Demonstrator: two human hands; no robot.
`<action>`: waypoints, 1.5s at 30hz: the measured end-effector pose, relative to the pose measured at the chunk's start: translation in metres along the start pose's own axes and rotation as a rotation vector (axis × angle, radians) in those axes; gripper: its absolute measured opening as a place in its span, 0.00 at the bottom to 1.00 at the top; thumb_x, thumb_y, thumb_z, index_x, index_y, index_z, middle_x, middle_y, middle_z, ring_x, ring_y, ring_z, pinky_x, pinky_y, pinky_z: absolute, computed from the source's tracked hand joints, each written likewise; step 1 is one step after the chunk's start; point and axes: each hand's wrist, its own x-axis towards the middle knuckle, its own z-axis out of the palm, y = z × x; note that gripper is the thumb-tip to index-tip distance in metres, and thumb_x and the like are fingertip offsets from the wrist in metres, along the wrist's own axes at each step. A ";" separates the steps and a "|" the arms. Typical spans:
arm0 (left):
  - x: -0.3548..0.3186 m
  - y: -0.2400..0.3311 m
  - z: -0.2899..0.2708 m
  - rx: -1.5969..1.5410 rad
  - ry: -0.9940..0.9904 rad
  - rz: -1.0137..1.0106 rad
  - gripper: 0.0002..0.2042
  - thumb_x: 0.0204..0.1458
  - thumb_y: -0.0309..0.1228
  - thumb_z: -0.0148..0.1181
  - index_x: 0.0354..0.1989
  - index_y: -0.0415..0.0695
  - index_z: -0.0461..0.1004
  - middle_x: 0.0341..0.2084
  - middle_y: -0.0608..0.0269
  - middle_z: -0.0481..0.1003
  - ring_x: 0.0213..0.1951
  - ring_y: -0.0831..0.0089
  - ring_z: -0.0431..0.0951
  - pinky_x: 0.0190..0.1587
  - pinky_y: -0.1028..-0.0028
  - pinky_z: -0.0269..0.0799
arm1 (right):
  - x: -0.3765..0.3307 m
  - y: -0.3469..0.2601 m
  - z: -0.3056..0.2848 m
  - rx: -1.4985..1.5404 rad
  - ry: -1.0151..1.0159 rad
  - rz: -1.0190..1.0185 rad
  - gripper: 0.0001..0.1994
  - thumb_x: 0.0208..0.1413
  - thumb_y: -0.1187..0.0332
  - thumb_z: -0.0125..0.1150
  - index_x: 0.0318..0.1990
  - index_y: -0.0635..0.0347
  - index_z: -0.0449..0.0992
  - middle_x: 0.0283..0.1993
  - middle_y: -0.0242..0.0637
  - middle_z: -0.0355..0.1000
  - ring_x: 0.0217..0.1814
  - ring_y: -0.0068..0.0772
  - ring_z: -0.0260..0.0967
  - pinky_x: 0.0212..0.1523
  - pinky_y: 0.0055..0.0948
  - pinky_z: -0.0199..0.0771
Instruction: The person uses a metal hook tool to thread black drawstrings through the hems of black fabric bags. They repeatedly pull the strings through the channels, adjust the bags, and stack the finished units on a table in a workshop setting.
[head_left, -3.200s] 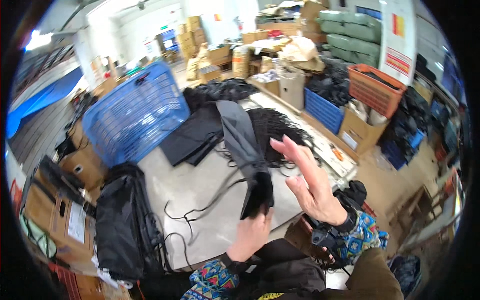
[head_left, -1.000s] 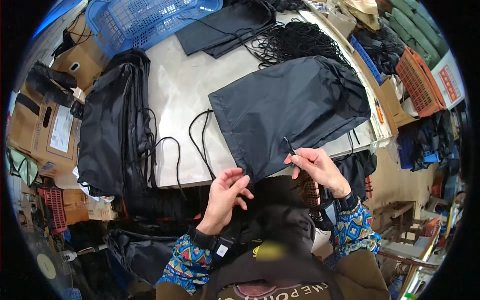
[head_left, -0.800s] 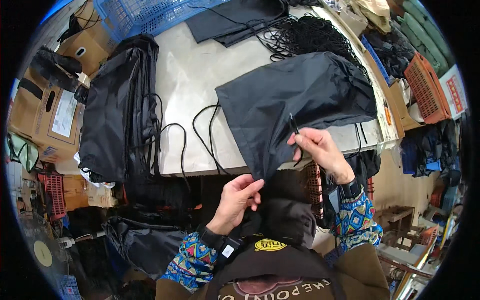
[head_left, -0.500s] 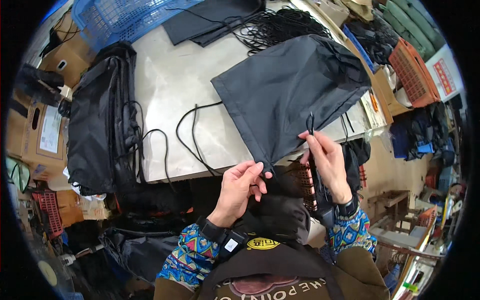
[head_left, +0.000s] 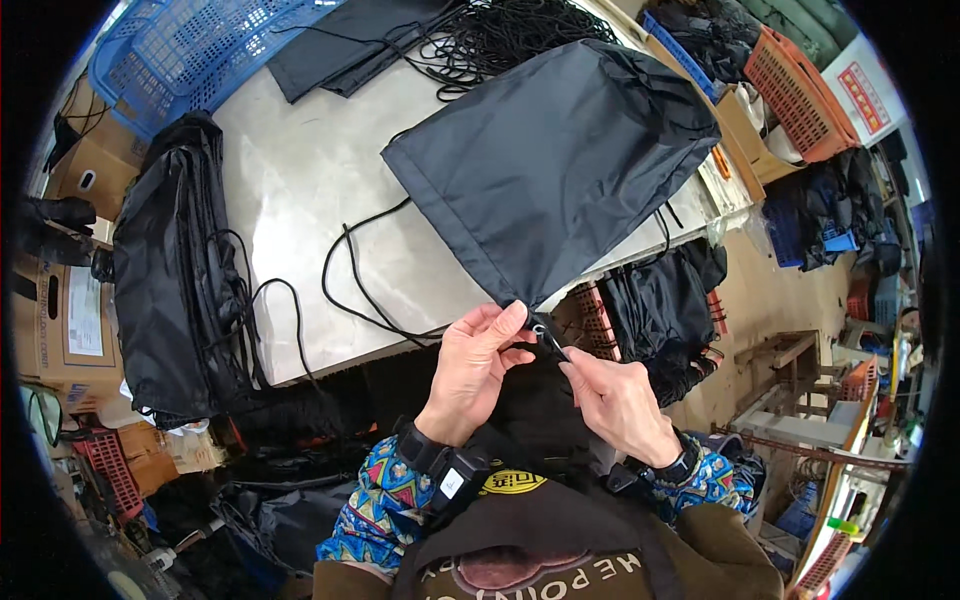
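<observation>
A black fabric drawstring bag [head_left: 550,170] lies across the front of the table, one corner hanging off its near edge. My left hand [head_left: 473,365] pinches that corner between thumb and fingers. Close beside the pinch a small shiny ring [head_left: 539,329] shows at the corner. My right hand [head_left: 625,405] is closed on a thin, shiny metal tool [head_left: 557,344], whose tip points toward the ring; whether it goes through cannot be seen. Black cord [head_left: 350,268] runs out from the bag's left side and loops over the table.
A stack of folded black bags [head_left: 175,290] lies on the left of the table [head_left: 290,170]. At the back are a blue basket [head_left: 200,60], flat black fabric [head_left: 350,50] and a heap of black cord [head_left: 520,40]. More black bags [head_left: 660,310] fill a crate below the table's right.
My right hand has come down and left from above the bag's edge to the corner that my left hand holds. The loop it held up no longer shows. The view has shifted slightly.
</observation>
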 end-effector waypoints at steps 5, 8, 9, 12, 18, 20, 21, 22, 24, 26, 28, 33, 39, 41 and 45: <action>-0.002 -0.002 0.005 0.085 -0.031 0.072 0.04 0.54 0.28 0.60 0.29 0.44 0.72 0.26 0.66 0.76 0.27 0.77 0.77 0.28 0.77 0.74 | 0.003 0.000 -0.001 -0.071 -0.009 -0.033 0.05 0.54 0.75 0.56 0.37 0.66 0.71 0.20 0.47 0.68 0.21 0.49 0.68 0.19 0.38 0.64; -0.003 -0.008 0.001 0.218 -0.071 0.158 0.04 0.53 0.27 0.61 0.29 0.43 0.72 0.26 0.65 0.76 0.28 0.78 0.76 0.27 0.77 0.74 | 0.005 -0.004 0.002 -0.095 0.008 -0.024 0.04 0.54 0.75 0.56 0.36 0.65 0.71 0.21 0.47 0.68 0.21 0.50 0.68 0.19 0.38 0.64; -0.004 -0.011 0.002 0.288 -0.067 0.186 0.04 0.52 0.27 0.61 0.28 0.42 0.72 0.25 0.65 0.76 0.28 0.78 0.76 0.27 0.77 0.74 | 0.007 -0.004 0.004 -0.118 0.020 -0.029 0.05 0.53 0.75 0.57 0.36 0.65 0.71 0.21 0.47 0.68 0.22 0.50 0.68 0.20 0.38 0.65; -0.006 -0.023 0.003 0.287 -0.055 0.246 0.06 0.51 0.27 0.64 0.29 0.40 0.73 0.22 0.66 0.73 0.25 0.80 0.75 0.26 0.79 0.72 | 0.018 -0.003 0.012 -0.126 0.028 -0.038 0.06 0.52 0.74 0.58 0.37 0.63 0.71 0.23 0.46 0.70 0.23 0.49 0.69 0.21 0.38 0.65; 0.001 0.025 -0.009 0.221 0.193 0.428 0.09 0.52 0.34 0.63 0.29 0.41 0.74 0.20 0.69 0.73 0.21 0.84 0.70 0.21 0.82 0.65 | 0.006 0.022 -0.023 -0.059 -0.122 -0.140 0.09 0.52 0.74 0.60 0.41 0.63 0.76 0.26 0.40 0.73 0.24 0.36 0.67 0.28 0.29 0.65; 0.000 0.021 -0.007 0.435 0.139 0.334 0.10 0.52 0.35 0.63 0.28 0.41 0.74 0.19 0.70 0.72 0.20 0.84 0.69 0.21 0.83 0.64 | -0.002 0.022 -0.029 0.117 -0.160 0.232 0.08 0.52 0.77 0.59 0.40 0.67 0.76 0.26 0.44 0.72 0.24 0.35 0.69 0.27 0.26 0.65; -0.003 0.008 -0.007 0.602 -0.020 0.235 0.10 0.52 0.35 0.63 0.27 0.42 0.74 0.19 0.70 0.72 0.21 0.84 0.69 0.21 0.83 0.64 | -0.001 0.021 -0.025 0.081 -0.128 0.242 0.07 0.53 0.78 0.57 0.40 0.70 0.75 0.27 0.48 0.71 0.24 0.36 0.70 0.26 0.25 0.66; -0.004 -0.004 -0.005 0.663 -0.204 0.136 0.10 0.52 0.35 0.63 0.29 0.42 0.74 0.19 0.70 0.72 0.21 0.84 0.70 0.21 0.83 0.64 | 0.002 0.015 -0.020 0.053 -0.076 0.163 0.08 0.53 0.78 0.57 0.40 0.69 0.75 0.27 0.49 0.71 0.24 0.38 0.70 0.27 0.27 0.67; -0.010 -0.009 0.008 0.473 -0.122 0.250 0.10 0.55 0.36 0.60 0.31 0.41 0.74 0.20 0.68 0.73 0.22 0.83 0.71 0.21 0.83 0.65 | 0.007 0.013 -0.013 -0.025 -0.013 0.027 0.08 0.54 0.77 0.58 0.40 0.70 0.75 0.27 0.49 0.71 0.25 0.40 0.70 0.27 0.29 0.68; 0.003 0.006 -0.003 0.265 0.036 0.365 0.11 0.57 0.35 0.57 0.33 0.39 0.73 0.22 0.67 0.74 0.21 0.82 0.71 0.21 0.82 0.66 | 0.010 0.007 -0.018 0.058 -0.101 0.120 0.08 0.54 0.76 0.57 0.40 0.70 0.74 0.27 0.46 0.72 0.24 0.33 0.70 0.27 0.26 0.68; 0.006 0.027 0.005 0.229 -0.002 0.403 0.12 0.58 0.37 0.55 0.30 0.40 0.72 0.19 0.69 0.72 0.18 0.85 0.70 0.19 0.83 0.64 | 0.009 0.004 -0.022 0.190 -0.160 0.205 0.08 0.55 0.76 0.56 0.41 0.69 0.74 0.26 0.42 0.73 0.24 0.25 0.69 0.26 0.23 0.68; 0.018 0.060 -0.002 0.184 0.063 0.547 0.13 0.59 0.38 0.54 0.29 0.40 0.73 0.19 0.69 0.73 0.17 0.83 0.70 0.19 0.82 0.65 | -0.012 0.017 -0.065 0.414 -0.348 0.504 0.08 0.61 0.74 0.50 0.40 0.66 0.76 0.22 0.26 0.67 0.22 0.14 0.59 0.24 0.16 0.62; 0.005 -0.019 0.019 0.738 -0.193 0.376 0.17 0.57 0.35 0.55 0.20 0.36 0.70 0.12 0.65 0.67 0.16 0.81 0.66 0.20 0.77 0.61 | 0.019 0.016 -0.026 0.376 -0.142 0.418 0.09 0.62 0.70 0.50 0.35 0.64 0.76 0.21 0.23 0.63 0.22 0.12 0.56 0.23 0.16 0.56; 0.012 -0.001 0.015 0.679 -0.137 0.376 0.17 0.58 0.34 0.55 0.19 0.38 0.68 0.13 0.71 0.66 0.18 0.85 0.64 0.21 0.80 0.60 | 0.023 0.017 -0.017 0.535 -0.172 0.424 0.10 0.63 0.68 0.50 0.37 0.63 0.76 0.21 0.22 0.63 0.21 0.11 0.56 0.22 0.14 0.56; 0.021 0.028 0.019 0.338 -0.045 0.514 0.16 0.59 0.34 0.54 0.20 0.41 0.68 0.17 0.75 0.67 0.22 0.88 0.64 0.26 0.82 0.63 | 0.027 -0.004 -0.014 0.572 -0.222 0.378 0.11 0.64 0.67 0.50 0.40 0.64 0.76 0.23 0.22 0.65 0.24 0.11 0.57 0.25 0.15 0.57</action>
